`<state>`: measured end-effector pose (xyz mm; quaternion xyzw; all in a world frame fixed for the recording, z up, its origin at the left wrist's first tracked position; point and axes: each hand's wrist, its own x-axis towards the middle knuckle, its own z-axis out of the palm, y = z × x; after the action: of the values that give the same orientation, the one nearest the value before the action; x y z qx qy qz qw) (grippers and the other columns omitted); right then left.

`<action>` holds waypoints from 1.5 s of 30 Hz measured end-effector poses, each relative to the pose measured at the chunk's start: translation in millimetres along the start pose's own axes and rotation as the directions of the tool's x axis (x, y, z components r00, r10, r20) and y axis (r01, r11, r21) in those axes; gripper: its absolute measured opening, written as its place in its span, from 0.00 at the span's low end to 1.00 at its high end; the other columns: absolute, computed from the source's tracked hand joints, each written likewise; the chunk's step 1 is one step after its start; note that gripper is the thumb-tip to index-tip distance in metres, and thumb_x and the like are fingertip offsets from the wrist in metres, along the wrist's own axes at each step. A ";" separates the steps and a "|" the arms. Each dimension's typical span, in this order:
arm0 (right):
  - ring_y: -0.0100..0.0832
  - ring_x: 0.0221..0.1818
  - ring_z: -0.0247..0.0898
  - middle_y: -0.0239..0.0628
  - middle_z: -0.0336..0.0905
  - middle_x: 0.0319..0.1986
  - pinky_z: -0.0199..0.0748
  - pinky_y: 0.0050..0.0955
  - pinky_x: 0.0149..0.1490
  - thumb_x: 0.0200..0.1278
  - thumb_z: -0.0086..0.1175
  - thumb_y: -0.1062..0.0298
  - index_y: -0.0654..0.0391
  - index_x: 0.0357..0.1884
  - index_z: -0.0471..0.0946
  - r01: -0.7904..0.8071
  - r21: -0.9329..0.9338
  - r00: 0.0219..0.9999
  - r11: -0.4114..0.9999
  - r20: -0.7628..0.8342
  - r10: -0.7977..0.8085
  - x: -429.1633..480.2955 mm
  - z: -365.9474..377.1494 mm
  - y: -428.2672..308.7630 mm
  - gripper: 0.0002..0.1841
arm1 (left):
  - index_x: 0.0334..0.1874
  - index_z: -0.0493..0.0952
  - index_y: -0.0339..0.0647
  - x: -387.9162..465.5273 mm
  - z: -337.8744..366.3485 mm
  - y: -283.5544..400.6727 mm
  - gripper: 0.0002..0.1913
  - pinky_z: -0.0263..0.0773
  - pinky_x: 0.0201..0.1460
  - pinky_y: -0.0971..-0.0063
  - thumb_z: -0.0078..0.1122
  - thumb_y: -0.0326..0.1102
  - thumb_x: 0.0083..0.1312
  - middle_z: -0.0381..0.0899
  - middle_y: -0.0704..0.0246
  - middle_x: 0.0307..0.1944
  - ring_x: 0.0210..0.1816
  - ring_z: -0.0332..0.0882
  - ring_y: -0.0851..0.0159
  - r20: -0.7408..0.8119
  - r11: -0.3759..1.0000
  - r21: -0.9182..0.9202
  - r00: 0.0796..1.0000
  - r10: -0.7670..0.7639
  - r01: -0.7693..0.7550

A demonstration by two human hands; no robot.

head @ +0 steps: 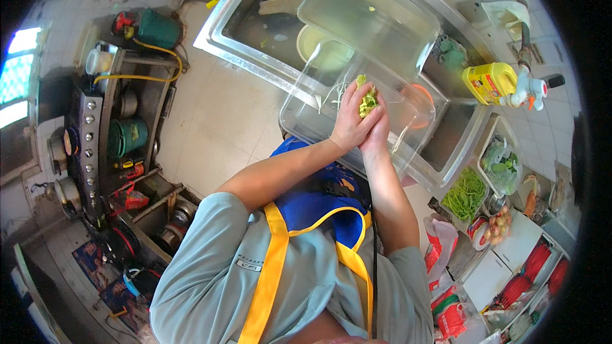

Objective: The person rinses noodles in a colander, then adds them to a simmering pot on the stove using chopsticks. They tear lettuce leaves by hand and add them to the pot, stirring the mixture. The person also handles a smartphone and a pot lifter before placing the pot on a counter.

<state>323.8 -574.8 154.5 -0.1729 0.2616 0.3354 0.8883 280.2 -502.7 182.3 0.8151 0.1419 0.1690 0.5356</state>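
Note:
My left hand [350, 122] and my right hand [377, 129] are pressed together around a clump of yellow-green leafy vegetable [368, 103]. Leaf ends stick out between the fingers and above them; the rest of the clump is hidden in the palms. Below my hands is a clear plastic tub [299, 117] resting over the near side of the stainless steel sink [227, 55]. Pale thin strips [400, 139] lie in this tub. Just beyond stands a second clear tub [368, 14] of cloudy liquid, with a small green scrap floating in it.
A round pale-green basin [318, 48] sits in the sink's left bowl. To the right are a yellow jug [490, 81], a faucet [528, 90] and a basket of green stalks [464, 192]. A steel stove [91, 153] lines the left wall.

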 end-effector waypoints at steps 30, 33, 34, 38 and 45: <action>0.20 0.34 0.68 0.30 0.75 0.34 0.68 0.18 0.41 0.67 0.48 0.69 0.62 0.44 0.75 0.524 -0.846 0.815 0.100 0.463 -0.350 16.1 101.6 90.2 0.10 | 0.50 0.69 0.48 1.8 -310.3 -81.9 0.17 0.66 0.20 0.83 0.55 0.27 0.58 0.72 0.63 0.48 0.38 0.73 0.67 0.312 -0.349 -0.919 0.879 -0.361 0.183; 0.20 0.34 0.67 0.31 0.74 0.33 0.68 0.18 0.42 0.67 0.47 0.71 0.63 0.43 0.75 0.514 -0.848 0.848 0.130 0.478 -0.230 52.4 158.8 169.2 0.08 | 0.49 0.68 0.48 -10.0 -396.3 -101.2 0.17 0.66 0.20 0.83 0.55 0.26 0.58 0.72 0.64 0.48 0.39 0.73 0.67 0.176 -0.325 -0.944 0.923 -0.342 0.059; 0.20 0.33 0.67 0.31 0.74 0.33 0.68 0.18 0.42 0.67 0.47 0.71 0.63 0.43 0.75 0.522 -0.839 0.849 0.152 0.495 -0.185 67.2 175.2 198.1 0.08 | 0.49 0.68 0.48 -16.3 -428.2 -108.5 0.17 0.65 0.20 0.83 0.55 0.25 0.58 0.72 0.65 0.47 0.38 0.73 0.67 0.137 -0.304 -0.952 0.928 -0.347 0.027; 0.19 0.33 0.67 0.30 0.75 0.32 0.67 0.17 0.41 0.67 0.48 0.71 0.62 0.44 0.75 0.535 -0.822 0.841 0.196 0.540 -0.031 130.3 240.1 327.7 0.08 | 0.51 0.67 0.48 -56.1 -555.9 -145.4 0.18 0.65 0.20 0.82 0.55 0.25 0.58 0.72 0.64 0.47 0.38 0.73 0.67 -0.050 -0.193 -0.971 0.907 -0.418 -0.142; 0.21 0.38 0.71 0.30 0.76 0.36 0.69 0.19 0.45 0.65 0.51 0.70 0.61 0.47 0.75 0.635 -0.768 0.708 0.081 0.620 0.338 229.3 373.9 545.2 0.11 | 0.51 0.69 0.48 -128.1 -736.0 -197.5 0.18 0.67 0.24 0.80 0.54 0.27 0.58 0.73 0.64 0.48 0.41 0.73 0.66 -0.447 0.002 -0.857 0.742 -0.499 -0.515</action>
<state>226.3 111.5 249.9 -0.6118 -0.4007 0.3488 0.5860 -160.0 128.1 256.3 0.0592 0.1541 0.4996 0.8504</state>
